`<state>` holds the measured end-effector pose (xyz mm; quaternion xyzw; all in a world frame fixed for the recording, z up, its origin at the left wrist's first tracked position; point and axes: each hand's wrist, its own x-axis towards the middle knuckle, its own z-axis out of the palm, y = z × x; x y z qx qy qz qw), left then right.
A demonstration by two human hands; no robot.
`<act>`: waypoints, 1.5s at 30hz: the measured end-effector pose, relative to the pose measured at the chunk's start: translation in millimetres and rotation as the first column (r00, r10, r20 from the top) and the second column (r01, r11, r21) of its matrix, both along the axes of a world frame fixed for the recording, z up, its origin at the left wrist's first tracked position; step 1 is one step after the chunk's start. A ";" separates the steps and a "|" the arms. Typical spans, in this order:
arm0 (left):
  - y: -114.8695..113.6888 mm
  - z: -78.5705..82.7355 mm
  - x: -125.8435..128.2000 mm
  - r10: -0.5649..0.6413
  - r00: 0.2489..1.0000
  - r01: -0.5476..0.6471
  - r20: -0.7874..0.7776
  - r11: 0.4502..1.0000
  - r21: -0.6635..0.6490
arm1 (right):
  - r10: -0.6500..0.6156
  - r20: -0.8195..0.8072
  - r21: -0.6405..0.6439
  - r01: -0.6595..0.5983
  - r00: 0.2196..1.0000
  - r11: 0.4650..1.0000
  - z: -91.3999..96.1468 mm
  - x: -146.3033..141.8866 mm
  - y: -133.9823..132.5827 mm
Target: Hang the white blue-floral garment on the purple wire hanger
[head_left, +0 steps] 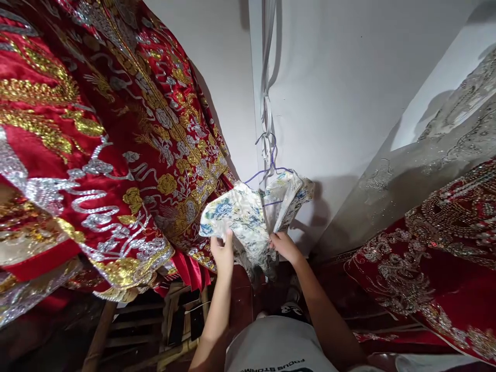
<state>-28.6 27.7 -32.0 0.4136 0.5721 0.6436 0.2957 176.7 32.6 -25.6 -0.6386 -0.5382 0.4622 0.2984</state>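
A white garment with a blue and yellow flower print [248, 217] hangs on a thin purple wire hanger [271, 165] against the white wall. My left hand [222, 250] is closed on the garment's lower left edge. My right hand [283, 245] grips the fabric at the garment's lower right, fingers pinched into the cloth. Both arms reach up from below.
A large red robe with gold and silver embroidery [96, 144] hangs close on the left. Another red beaded garment [434, 258] and a sheer silver-embroidered cloth [426, 160] hang on the right. White cords [266, 77] run down the wall. A wooden rack [127, 325] stands low left.
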 end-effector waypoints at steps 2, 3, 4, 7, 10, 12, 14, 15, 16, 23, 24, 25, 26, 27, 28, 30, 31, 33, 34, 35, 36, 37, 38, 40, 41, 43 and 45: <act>-12.2 -11.5 10.1 0.177 0.968 -0.152 -0.179 0.978 0.145 | -0.011 -0.001 -0.017 0.011 1.000 1.000 -4.4 5.9 -5.7; -18.8 -17.4 18.0 0.204 0.942 -0.151 -0.265 0.967 0.207 | -0.014 -0.002 -0.023 0.014 1.000 1.000 -6.4 7.7 -8.7; -25.0 -23.1 26.9 0.166 0.923 -0.088 -0.346 0.969 0.230 | -0.012 -0.010 -0.027 0.011 1.000 1.000 -8.0 8.5 -11.7; -37.7 -37.5 53.9 -0.200 0.865 0.279 -0.460 0.954 0.110 | 0.016 -0.092 0.011 -0.015 0.996 1.000 -10.5 7.0 -21.0; -39.4 -43.9 70.7 -0.449 0.796 0.491 -0.406 0.871 -0.001 | 0.055 -0.206 0.123 -0.030 0.977 0.992 -10.5 3.0 -29.9; -35.8 -42.6 74.8 -0.490 0.783 0.520 -0.383 0.853 -0.027 | 0.074 -0.278 0.161 -0.029 0.958 0.986 -9.3 0.8 -34.6; -30.8 -38.3 75.4 -0.486 0.784 0.517 -0.385 0.855 -0.027 | 0.089 -0.353 0.156 -0.035 0.931 0.987 -5.6 0.3 -37.5; -28.3 -35.8 75.1 -0.482 0.783 0.517 -0.393 0.856 -0.020 | 0.090 -0.384 0.147 -0.035 0.919 0.989 -1.9 1.0 -37.9; -26.2 -33.5 74.8 -0.477 0.782 0.518 -0.401 0.856 -0.007 | 0.082 -0.408 0.137 -0.028 0.909 0.990 3.4 2.4 -37.4; -26.5 -25.4 79.2 -0.490 0.709 0.569 -0.506 0.823 0.000 | -0.001 -0.534 0.237 0.150 0.846 0.960 83.5 13.1 -0.3; -27.9 -24.2 80.4 -0.498 0.688 0.580 -0.529 0.814 -0.012 | -0.001 -0.544 0.256 0.167 0.839 0.952 96.9 12.6 8.5; -29.2 -22.9 81.2 -0.506 0.663 0.592 -0.551 0.806 -0.028 | 0.002 -0.560 0.277 0.185 0.829 0.943 109.5 11.8 16.9; -30.3 -21.7 81.3 -0.515 0.638 0.601 -0.573 0.798 -0.049 | 0.004 -0.575 0.297 0.204 0.818 0.933 121.2 10.8 24.6; -31.0 -20.7 80.7 -0.525 0.613 0.607 -0.590 0.792 -0.074 | 0.003 -0.588 0.314 0.225 0.809 0.922 131.6 9.9 31.0; -31.4 -19.9 79.1 -0.539 0.591 0.613 -0.600 0.784 -0.101 | 0.004 -0.596 0.334 0.243 0.803 0.910 140.7 9.1 35.8; -30.8 -17.3 73.3 -0.581 0.556 0.634 -0.594 0.759 -0.148 | 0.017 -0.593 0.374 0.257 0.805 0.891 154.1 8.2 40.6; -29.4 -14.3 69.3 -0.606 0.543 0.651 -0.581 0.741 -0.165 | 0.029 -0.585 0.391 0.251 0.810 0.885 158.2 7.8 40.6; -23.6 -0.7 60.4 -0.647 0.529 0.691 -0.549 0.704 -0.163 | 0.057 -0.565 0.417 0.226 0.823 0.881 162.0 7.0 37.3; -18.8 11.3 56.0 -0.653 0.532 0.710 -0.540 0.691 -0.136 | 0.064 -0.556 0.423 0.216 0.829 0.880 162.1 6.4 34.5; -12.7 26.9 52.1 -0.641 0.551 0.720 -0.534 0.689 -0.084 | 0.066 -0.548 0.429 0.212 0.834 0.878 161.5 5.6 31.4; -5.6 45.9 48.8 -0.613 0.586 0.720 -0.529 0.694 -0.006 | 0.065 -0.538 0.436 0.211 0.840 0.875 160.7 4.9 28.1; 2.2 67.3 46.4 -0.563 0.642 0.697 -0.521 0.711 0.090 | 0.066 -0.525 0.446 0.208 0.849 0.870 159.9 4.3 25.0; 10.3 89.8 45.1 -0.482 0.725 0.636 -0.492 0.743 0.211 | 0.070 -0.506 0.462 0.202 0.860 0.864 159.5 3.9 22.3; 25.7 132.8 46.0 -0.365 0.787 0.569 -0.497 0.741 0.356 | 0.086 -0.462 0.503 0.182 0.882 0.845 159.2 4.2 19.4; 32.2 150.6 48.3 -0.334 0.760 0.586 -0.557 0.724 0.365 | 0.096 -0.444 0.525 0.172 0.891 0.833 158.9 4.7 19.8; 42.0 175.4 55.4 -0.281 0.672 0.631 -0.685 0.702 0.331 | 0.108 -0.419 0.565 0.166 0.902 0.808 155.3 6.4 24.8; 47.8 186.5 62.9 -0.215 0.626 0.622 -0.749 0.718 0.314 | 0.087 -0.398 0.595 0.185 0.913 0.782 144.9 8.2 34.0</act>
